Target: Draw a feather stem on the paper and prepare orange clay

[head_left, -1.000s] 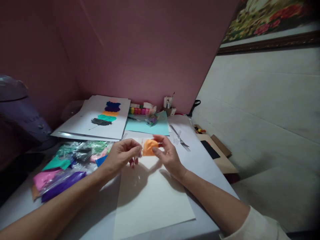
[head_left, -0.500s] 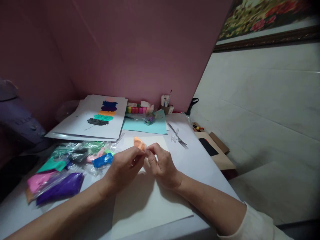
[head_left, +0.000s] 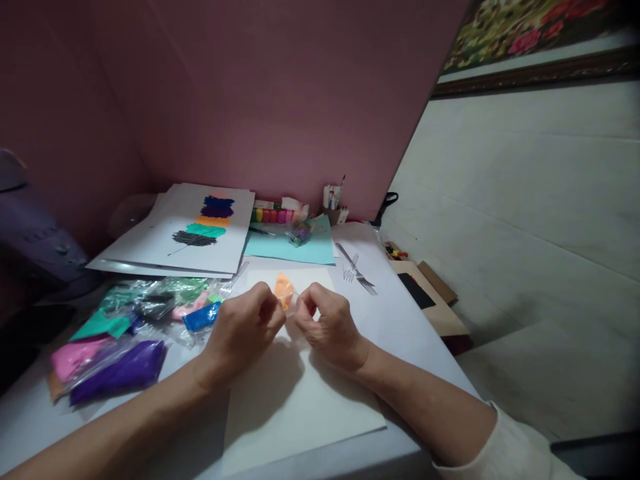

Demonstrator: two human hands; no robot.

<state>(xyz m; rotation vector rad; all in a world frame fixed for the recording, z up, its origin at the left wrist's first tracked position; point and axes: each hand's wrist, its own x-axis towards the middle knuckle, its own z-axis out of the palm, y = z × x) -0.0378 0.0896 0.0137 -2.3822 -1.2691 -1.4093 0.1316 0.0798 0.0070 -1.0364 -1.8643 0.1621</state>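
Orange packet: the orange packet [head_left: 283, 285] is at the centre of the clock, raised over the upper part of the cream sheet [head_left: 300, 417], its coloured end pointing to 12 and its clear film towards the fingers.
Left hand: at 8 o'clock, the left hand [head_left: 249, 328] is curled, thumb and forefinger pressed together at the packet's near edge; the exact pinch point is partly hidden.
Right hand: at 4 o'clock, the right hand [head_left: 327, 325] pinches the clear film between thumb and forefinger, close beside the left fingertips.
Film risk: a hard pull could split it suddenly, since both pinches sit close together and nothing supports the orange end; the contents might then drop onto the cream sheet.
Grip risk: the thin, slick film could slip from either pinch.
Packets: at 9 o'clock, a blue packet [head_left: 201, 317] lies near the left wrist; a purple packet [head_left: 120, 372] lies at 8.
Painted sheet: 10 o'clock, the painted sheet [head_left: 145, 243].
Turquoise sheet: 12 to 1, the turquoise sheet [head_left: 320, 245].
Forks: nearly 3, the forks [head_left: 367, 283].
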